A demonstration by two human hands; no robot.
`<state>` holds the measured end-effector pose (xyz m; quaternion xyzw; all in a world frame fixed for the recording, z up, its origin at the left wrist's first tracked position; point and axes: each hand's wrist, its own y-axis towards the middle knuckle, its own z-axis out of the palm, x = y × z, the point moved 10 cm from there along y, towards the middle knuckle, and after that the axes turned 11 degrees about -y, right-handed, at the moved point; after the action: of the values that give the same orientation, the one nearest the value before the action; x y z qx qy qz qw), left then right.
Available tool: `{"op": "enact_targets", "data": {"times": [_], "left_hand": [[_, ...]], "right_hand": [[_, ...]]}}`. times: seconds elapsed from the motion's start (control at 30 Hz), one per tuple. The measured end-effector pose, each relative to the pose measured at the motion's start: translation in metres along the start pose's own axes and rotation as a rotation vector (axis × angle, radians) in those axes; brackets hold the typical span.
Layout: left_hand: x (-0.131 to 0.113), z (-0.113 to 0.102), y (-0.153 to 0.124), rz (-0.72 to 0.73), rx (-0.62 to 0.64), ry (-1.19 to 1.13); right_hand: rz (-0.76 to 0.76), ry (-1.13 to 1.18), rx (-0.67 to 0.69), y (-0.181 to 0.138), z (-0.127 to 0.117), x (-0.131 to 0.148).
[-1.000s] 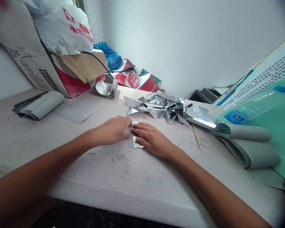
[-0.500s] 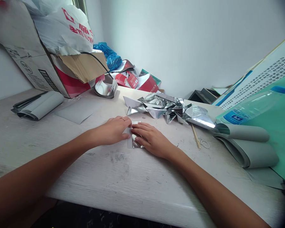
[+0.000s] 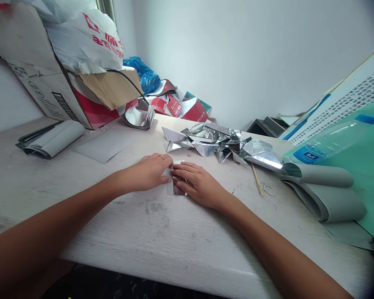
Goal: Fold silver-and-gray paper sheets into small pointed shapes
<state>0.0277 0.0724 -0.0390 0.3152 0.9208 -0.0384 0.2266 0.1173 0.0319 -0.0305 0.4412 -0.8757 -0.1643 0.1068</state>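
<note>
Left hand (image 3: 154, 171), right hand (image 3: 201, 182): thumbs apart from fingers, touching foil (image 3: 175, 190) near heap (image 3: 206, 148); uneven pressure could skew it.

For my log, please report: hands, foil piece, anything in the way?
Left hand and right hand on foil piece. Shiny and grey parts showing. Silvery pile beyond, untouched.

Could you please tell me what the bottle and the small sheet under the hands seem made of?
Bottle: likely plastic, clear and glossy, judging by its see-through body. Sheet: probably foil or foil-faced paper, showing a matte grey strip beside a mirror-bright area.
</note>
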Motion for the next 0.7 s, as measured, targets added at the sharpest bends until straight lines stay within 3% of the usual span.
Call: {"op": "enact_targets", "data": {"times": [0.7], "left_hand": [[0.0001,-0.0002,-0.0038,-0.034,-0.039,0.092]], "right_hand": [[0.038,0.019,-0.009,-0.0006,0.0005,-0.0035]]}}
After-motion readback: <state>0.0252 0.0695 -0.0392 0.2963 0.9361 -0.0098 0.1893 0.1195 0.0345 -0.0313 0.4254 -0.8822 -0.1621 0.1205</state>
